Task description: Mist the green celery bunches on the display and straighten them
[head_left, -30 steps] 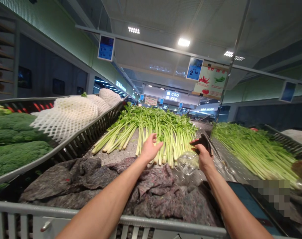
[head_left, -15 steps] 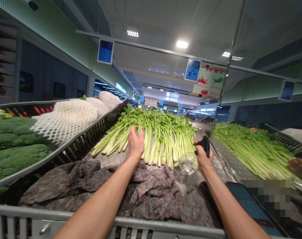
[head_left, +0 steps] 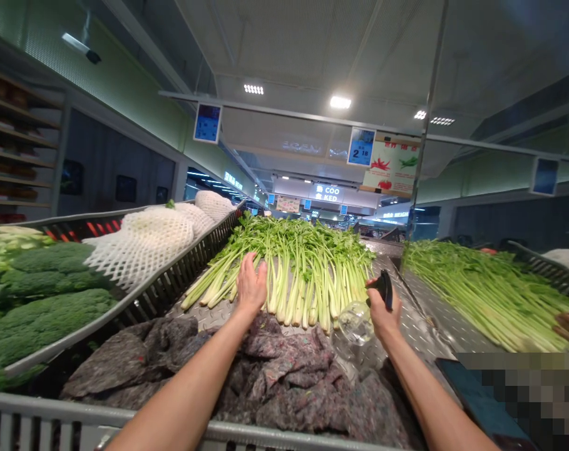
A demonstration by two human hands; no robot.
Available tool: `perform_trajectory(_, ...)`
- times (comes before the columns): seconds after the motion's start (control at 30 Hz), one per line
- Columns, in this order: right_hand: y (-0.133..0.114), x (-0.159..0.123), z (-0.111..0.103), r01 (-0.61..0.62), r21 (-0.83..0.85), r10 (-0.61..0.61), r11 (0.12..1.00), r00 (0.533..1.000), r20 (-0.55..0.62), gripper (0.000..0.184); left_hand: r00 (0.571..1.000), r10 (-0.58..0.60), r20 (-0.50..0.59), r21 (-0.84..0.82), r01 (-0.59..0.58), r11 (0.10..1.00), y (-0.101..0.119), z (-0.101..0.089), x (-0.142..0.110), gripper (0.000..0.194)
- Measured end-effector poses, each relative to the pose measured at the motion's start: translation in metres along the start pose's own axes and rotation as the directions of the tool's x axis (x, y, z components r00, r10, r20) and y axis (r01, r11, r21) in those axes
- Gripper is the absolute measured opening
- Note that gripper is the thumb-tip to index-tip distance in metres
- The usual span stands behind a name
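A wide row of celery lies on a metal diamond-plate surface, leaves toward the back and pale stalk ends toward me. My left hand is at the left part of the row, thumb apart from the fingers; whether it touches the stalks I cannot tell. In my right hand is a spray bottle with a clear body and a black trigger head, fingers wrapped round its neck. The bottle is tilted beside the right-hand stalk ends. Crumpled grey felt cloth lies under my forearms.
On the left, a black crate holds broccoli and produce in white foam netting. A mirror panel on the right reflects the celery. A dark flat screen is at lower right. Price signs hang overhead.
The view has tilted up slightly and shifted left, so the scene sits lower and to the right. Both hands keep nearly the same pose, with the spray bottle still in the right.
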State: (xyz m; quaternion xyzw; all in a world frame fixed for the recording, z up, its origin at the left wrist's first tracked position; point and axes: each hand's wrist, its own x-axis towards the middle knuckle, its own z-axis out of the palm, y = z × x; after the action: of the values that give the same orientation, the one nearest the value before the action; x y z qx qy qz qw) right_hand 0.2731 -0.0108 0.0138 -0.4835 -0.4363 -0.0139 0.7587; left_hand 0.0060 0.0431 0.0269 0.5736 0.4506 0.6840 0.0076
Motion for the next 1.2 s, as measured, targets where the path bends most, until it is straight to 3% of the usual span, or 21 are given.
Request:
perform_trajectory(0.1,-0.003,-0.004,0.004,-0.036,0.034,0.035,0.999,0.999,0.022,0.026,0.998,0.048,-0.027,0.033,-0.047,0.998,-0.016,-0.022,0.008,0.04)
perform_trajectory(0.2,-0.013,-0.013,0.013,-0.06,0.128,0.044,0.99,0.991,0.125,0.022,0.999,0.033,-0.042,0.038,-0.032,0.999,-0.032,-0.037,0.009,0.04)
perform_trajectory(0.4,-0.029,-0.037,0.032,-0.046,0.103,0.015,0.994,0.959,0.283,0.022,0.999,-0.047,0.017,-0.022,0.047,0.999,-0.037,-0.038,-0.002,0.043)
perform_trajectory(0.57,-0.044,-0.043,0.044,0.017,0.056,-0.03,0.998,0.972,0.233,0.025,0.999,-0.043,0.028,-0.072,0.045,0.996,-0.034,-0.037,-0.005,0.043)
perform_trajectory(0.77,-0.075,-0.035,0.076,0.079,0.095,-0.093,0.992,0.983,0.155,0.025,0.998,-0.001,0.063,-0.081,0.006,0.997,-0.035,-0.039,-0.005,0.044)
perform_trajectory(0.9,-0.068,-0.035,0.087,0.026,0.042,-0.032,0.999,0.99,0.138,0.024,0.997,-0.019,0.074,-0.069,0.024,0.997,-0.037,-0.039,-0.003,0.047)
perform_trajectory(1.03,-0.053,-0.039,0.083,0.022,-0.038,-0.013,0.999,0.975,0.223,0.022,0.998,-0.009,0.068,-0.094,0.015,0.995,-0.037,-0.039,-0.001,0.045)
perform_trajectory(1.2,-0.053,-0.042,0.08,-0.001,-0.003,0.001,1.0,0.985,0.174,0.026,0.998,-0.013,0.068,-0.079,0.018,0.997,-0.034,-0.039,-0.002,0.046)
